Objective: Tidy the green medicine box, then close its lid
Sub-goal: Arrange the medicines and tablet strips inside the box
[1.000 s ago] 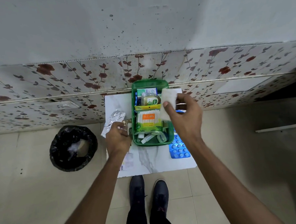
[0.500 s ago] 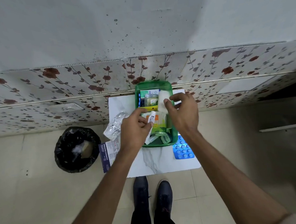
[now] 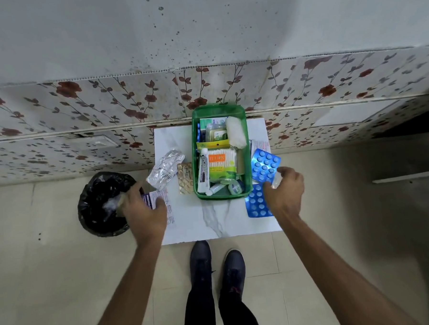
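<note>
Box: green plastic medicine box [image 3: 221,195] at our white marble table's [image 3: 219,224] far edge, lid off.
Left hand [image 3: 144,213]: our fingers pinch a printed leaflet [image 3: 161,202].
Right hand [image 3: 284,191]: our fingers pinch a blue blister strip [image 3: 265,165].

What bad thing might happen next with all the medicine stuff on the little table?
The blue pill strip under the right hand overhangs the table edge and might slip off. The left hand holds a leaflet beside the black bin; it could get binned by mistake.

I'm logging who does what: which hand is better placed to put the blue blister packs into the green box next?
Probably the right hand: it is already at the blue blister packs beside the green box. The left hand is over a leaflet near the bin.
</note>
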